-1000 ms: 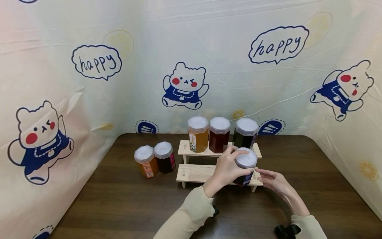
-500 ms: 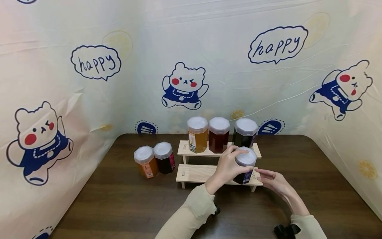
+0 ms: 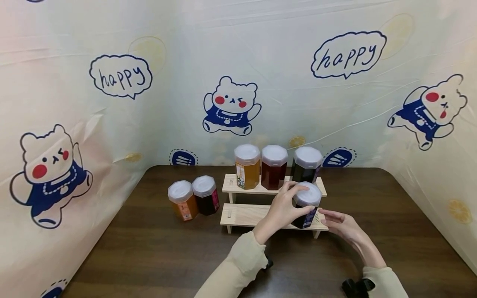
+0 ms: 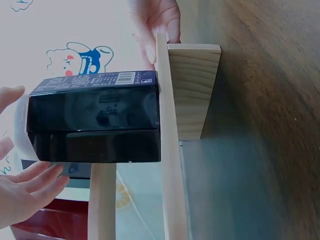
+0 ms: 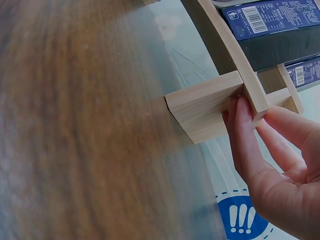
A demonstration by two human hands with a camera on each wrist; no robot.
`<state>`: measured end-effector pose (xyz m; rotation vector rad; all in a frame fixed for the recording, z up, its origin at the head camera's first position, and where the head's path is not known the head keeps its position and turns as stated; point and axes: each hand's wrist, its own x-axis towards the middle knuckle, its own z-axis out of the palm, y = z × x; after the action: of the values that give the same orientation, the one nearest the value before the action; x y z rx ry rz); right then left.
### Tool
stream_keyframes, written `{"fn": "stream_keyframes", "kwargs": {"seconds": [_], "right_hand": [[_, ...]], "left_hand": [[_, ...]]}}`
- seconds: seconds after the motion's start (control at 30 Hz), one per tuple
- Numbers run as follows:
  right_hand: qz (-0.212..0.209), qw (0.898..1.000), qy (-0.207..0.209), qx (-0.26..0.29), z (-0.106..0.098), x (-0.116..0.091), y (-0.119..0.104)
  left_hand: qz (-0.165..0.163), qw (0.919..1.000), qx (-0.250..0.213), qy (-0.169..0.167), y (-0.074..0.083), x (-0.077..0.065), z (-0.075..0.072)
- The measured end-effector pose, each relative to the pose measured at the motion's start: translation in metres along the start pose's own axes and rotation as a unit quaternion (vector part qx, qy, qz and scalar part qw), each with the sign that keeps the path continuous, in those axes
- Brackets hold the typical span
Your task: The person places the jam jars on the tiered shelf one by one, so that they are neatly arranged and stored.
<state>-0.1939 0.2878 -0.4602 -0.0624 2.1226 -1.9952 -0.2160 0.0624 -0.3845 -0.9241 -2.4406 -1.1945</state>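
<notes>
Left hand (image 3: 284, 209) on my feed is curled round the top of the held jar (image 4: 95, 117), its thumb on the near side; the right hand (image 3: 343, 227) pinches the right end of the lower wooden shelf (image 3: 246, 215), with fingertips tucked beneath the board beside its leg (image 5: 200, 105). Behind everything I see a pale cloth (image 3: 283, 111) printed with bears and the word "happy". In front of it is the dark brown bench (image 3: 167, 256), carrying that lower shelf and, just behind and higher, the upper wooden shelf (image 3: 230, 183); both run left to right. On the upper one I count three upright jars in a row: amber (image 3: 249, 174), red (image 3: 274, 174) and a dark one (image 3: 303, 171). Left of the shelves, an orange jar (image 3: 184, 207) and a blackish jar (image 3: 206, 202) stand close together on the bench. The held jar is on the right part of the lower shelf, its base on the board. I read its long axis as vertical, with the white lid (image 3: 308, 193) pointing up. Its purple label (image 4: 100, 80) faces the right hand's side, and a small barcode (image 4: 126, 78) shows near the base.
</notes>
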Motion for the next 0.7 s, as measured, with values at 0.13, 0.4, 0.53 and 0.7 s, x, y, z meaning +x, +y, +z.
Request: {"fn": "stream_keyframes", "kwargs": {"seconds": [0.13,0.4,0.53,0.7], "right_hand": [[0.001,1.000,0.005,-0.002,0.000,0.000,0.001],[-0.001,1.000,0.005,-0.012,-0.001,-0.001,0.000],[-0.004,1.000,0.001,-0.006,0.000,-0.001,0.001],[0.001,1.000,0.005,-0.001,0.001,0.000,0.001]], "left_hand": [[0.015,0.9998,0.004,0.009,-0.001,-0.005,-0.006],[0.044,0.9975,-0.028,0.048,-0.004,-0.016,-0.022],[0.018,0.9980,-0.046,0.039,-0.008,-0.021,-0.035],[-0.017,0.9991,-0.035,0.017,-0.016,-0.027,-0.055]]}}
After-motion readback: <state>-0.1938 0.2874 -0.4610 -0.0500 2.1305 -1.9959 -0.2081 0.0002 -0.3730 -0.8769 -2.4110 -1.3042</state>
